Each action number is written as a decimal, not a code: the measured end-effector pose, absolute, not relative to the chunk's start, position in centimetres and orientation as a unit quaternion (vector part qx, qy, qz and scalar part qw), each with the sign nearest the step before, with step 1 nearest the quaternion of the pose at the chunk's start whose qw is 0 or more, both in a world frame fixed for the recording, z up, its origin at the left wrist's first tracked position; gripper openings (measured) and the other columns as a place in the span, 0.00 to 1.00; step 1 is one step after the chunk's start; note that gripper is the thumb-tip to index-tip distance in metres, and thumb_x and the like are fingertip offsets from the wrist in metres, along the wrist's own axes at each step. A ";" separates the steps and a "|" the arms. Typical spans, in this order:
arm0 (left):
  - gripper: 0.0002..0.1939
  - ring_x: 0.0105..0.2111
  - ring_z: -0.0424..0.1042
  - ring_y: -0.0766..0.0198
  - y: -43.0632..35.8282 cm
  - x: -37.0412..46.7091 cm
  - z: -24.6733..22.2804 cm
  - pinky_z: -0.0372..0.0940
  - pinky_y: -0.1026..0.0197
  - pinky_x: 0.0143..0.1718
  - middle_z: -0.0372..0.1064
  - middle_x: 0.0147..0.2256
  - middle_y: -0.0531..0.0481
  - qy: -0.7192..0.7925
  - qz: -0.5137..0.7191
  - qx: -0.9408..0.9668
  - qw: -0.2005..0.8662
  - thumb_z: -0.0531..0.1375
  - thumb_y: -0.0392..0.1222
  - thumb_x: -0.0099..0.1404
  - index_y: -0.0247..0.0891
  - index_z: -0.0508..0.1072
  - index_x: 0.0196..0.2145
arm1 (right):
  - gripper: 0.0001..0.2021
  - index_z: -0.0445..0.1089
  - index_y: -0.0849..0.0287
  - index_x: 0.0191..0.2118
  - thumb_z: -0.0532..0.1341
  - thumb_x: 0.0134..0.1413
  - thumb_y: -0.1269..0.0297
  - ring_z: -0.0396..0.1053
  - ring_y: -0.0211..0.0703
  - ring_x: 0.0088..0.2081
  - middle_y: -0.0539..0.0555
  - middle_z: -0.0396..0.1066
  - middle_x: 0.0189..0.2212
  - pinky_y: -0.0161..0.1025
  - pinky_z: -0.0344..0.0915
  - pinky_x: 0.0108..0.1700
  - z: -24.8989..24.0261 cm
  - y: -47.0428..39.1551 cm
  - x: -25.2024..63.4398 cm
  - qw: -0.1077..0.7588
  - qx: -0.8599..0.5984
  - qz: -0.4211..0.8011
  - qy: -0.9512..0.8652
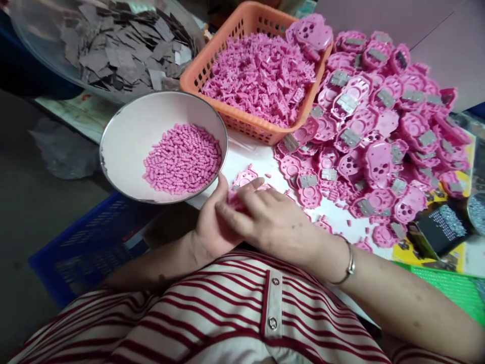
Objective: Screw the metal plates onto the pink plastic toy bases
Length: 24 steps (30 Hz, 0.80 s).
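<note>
A: What was held before the camera?

B: A small pink plastic piece [235, 201], mostly covered, was grasped between two bare hands at the near side of the perforated orange plastic basket [248, 130]. It was cradled by the upturned left hand [212, 230] and covered by the curled fingers of the right hand [271, 220]; the exact grip was hidden.

A: What was judged done?

B: To the right of the basket, glossy pink plastic shells [379, 162] were heaped, and flat grey rectangular plates [350, 137] were seen sitting in many of them. That stage was judged well advanced there, though whether the plates were fastened could not be told.

A: And what was left?

B: A good deal, it was judged. The basket was filled with loose, spiky pink plastic parts [261, 76]. To its near left, stubby pink pellet-like pieces [182, 162] were pooled in a round white bowl [125, 136] with a dark rim. At its far left, thin grey flakes [125, 55] were piled in a clear plastic tub. No closed, finished article could be made out with certainty.
</note>
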<state>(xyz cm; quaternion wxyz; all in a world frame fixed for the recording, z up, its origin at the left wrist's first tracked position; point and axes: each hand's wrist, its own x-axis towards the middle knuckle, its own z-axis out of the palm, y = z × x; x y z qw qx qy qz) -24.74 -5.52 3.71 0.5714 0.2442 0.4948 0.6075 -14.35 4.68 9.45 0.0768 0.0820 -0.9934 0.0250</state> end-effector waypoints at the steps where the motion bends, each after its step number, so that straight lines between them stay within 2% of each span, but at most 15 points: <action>1: 0.41 0.51 0.75 0.54 -5.8 -24.6 3.7 0.75 0.51 0.47 0.73 0.52 0.41 0.466 0.617 0.189 0.605 0.33 0.69 0.71 0.39 0.65 0.61 | 0.19 0.65 0.60 0.59 0.51 0.65 0.66 0.71 0.47 0.38 0.64 0.73 0.45 0.46 0.70 0.35 9.3 4.0 -14.0 0.073 0.100 -0.017 -0.992; 4: 0.29 0.49 0.75 0.57 -6.2 -24.4 3.8 0.74 0.56 0.44 0.74 0.49 0.45 0.388 0.640 0.012 0.663 0.45 0.65 0.72 0.41 0.71 0.52 | 0.19 0.67 0.60 0.57 0.51 0.65 0.65 0.72 0.48 0.40 0.63 0.74 0.50 0.47 0.69 0.39 9.7 3.6 -13.5 0.115 0.120 -0.050 -0.985; 7: 0.22 0.35 0.76 0.64 -6.2 -24.2 4.2 0.72 0.65 0.28 0.75 0.38 0.47 0.398 0.640 -0.045 0.656 0.52 0.60 0.71 0.38 0.73 0.41 | 0.17 0.70 0.57 0.54 0.51 0.66 0.62 0.71 0.43 0.36 0.58 0.76 0.43 0.41 0.64 0.34 9.8 6.1 -13.8 0.156 0.039 0.008 -0.987; 8: 0.20 0.30 0.74 0.66 -6.1 -24.2 4.3 0.68 0.68 0.22 0.74 0.34 0.48 0.395 0.636 -0.058 0.660 0.56 0.59 0.69 0.38 0.73 0.37 | 0.16 0.71 0.58 0.52 0.51 0.67 0.62 0.70 0.43 0.35 0.58 0.76 0.41 0.40 0.62 0.33 9.5 7.3 -14.1 0.142 -0.033 0.037 -0.989; 10: 0.19 0.21 0.67 0.72 -5.9 -24.3 4.4 0.59 0.73 0.14 0.69 0.27 0.52 0.388 0.632 -0.065 0.668 0.66 0.57 0.60 0.37 0.70 0.30 | 0.17 0.75 0.63 0.44 0.50 0.66 0.62 0.70 0.46 0.38 0.62 0.75 0.40 0.42 0.62 0.39 8.5 10.0 -14.9 0.084 -0.172 0.079 -0.978; 12: 0.23 0.17 0.61 0.74 -5.8 -24.4 4.3 0.50 0.75 0.10 0.65 0.22 0.55 0.388 0.626 -0.030 0.676 0.73 0.56 0.51 0.36 0.68 0.26 | 0.16 0.77 0.64 0.39 0.52 0.63 0.65 0.68 0.47 0.37 0.62 0.75 0.35 0.44 0.60 0.44 7.1 12.2 -15.8 0.008 -0.174 0.092 -0.980; 14: 0.26 0.15 0.57 0.75 -5.9 -24.6 4.0 0.44 0.76 0.09 0.62 0.20 0.56 0.406 0.618 0.020 0.673 0.75 0.57 0.46 0.35 0.68 0.24 | 0.14 0.77 0.64 0.37 0.54 0.61 0.67 0.66 0.45 0.36 0.61 0.74 0.34 0.44 0.58 0.46 5.7 13.5 -16.5 -0.031 -0.149 0.101 -0.983; 16: 0.26 0.13 0.55 0.76 -6.0 -24.8 3.7 0.43 0.75 0.09 0.61 0.18 0.57 0.451 0.604 0.074 0.653 0.74 0.59 0.47 0.35 0.70 0.24 | 0.14 0.76 0.65 0.35 0.53 0.60 0.68 0.63 0.43 0.33 0.61 0.73 0.33 0.44 0.56 0.46 4.8 14.0 -17.0 -0.052 -0.127 0.086 -0.987; 18: 0.20 0.14 0.58 0.75 -6.3 -24.9 3.3 0.51 0.73 0.12 0.63 0.17 0.57 0.520 0.587 0.170 0.597 0.72 0.55 0.53 0.35 0.75 0.27 | 0.13 0.75 0.65 0.34 0.52 0.60 0.69 0.61 0.44 0.32 0.62 0.72 0.32 0.45 0.56 0.45 4.3 14.0 -17.2 -0.063 -0.111 0.053 -0.990; 21: 0.07 0.26 0.73 0.69 -6.7 -25.0 2.9 0.69 0.68 0.30 0.75 0.26 0.51 0.607 0.557 0.386 0.415 0.67 0.43 0.61 0.36 0.80 0.32 | 0.13 0.73 0.67 0.38 0.52 0.59 0.70 0.62 0.48 0.35 0.65 0.72 0.35 0.46 0.56 0.45 4.4 13.9 -16.9 -0.043 -0.102 0.017 -0.994; 23: 0.05 0.34 0.76 0.66 -7.0 -25.1 2.6 0.71 0.65 0.40 0.79 0.33 0.47 0.618 0.538 0.500 0.281 0.65 0.38 0.64 0.35 0.80 0.36 | 0.13 0.72 0.67 0.41 0.50 0.60 0.71 0.63 0.49 0.36 0.65 0.73 0.36 0.46 0.57 0.45 4.8 14.0 -16.4 -0.005 -0.128 0.042 -0.991; 24: 0.06 0.35 0.76 0.65 -7.1 -25.1 2.4 0.71 0.65 0.41 0.79 0.35 0.46 0.616 0.525 0.540 0.229 0.64 0.38 0.65 0.34 0.80 0.38 | 0.14 0.71 0.67 0.42 0.49 0.61 0.71 0.64 0.48 0.36 0.64 0.73 0.36 0.44 0.58 0.43 5.0 14.0 -16.1 0.019 -0.153 0.076 -0.985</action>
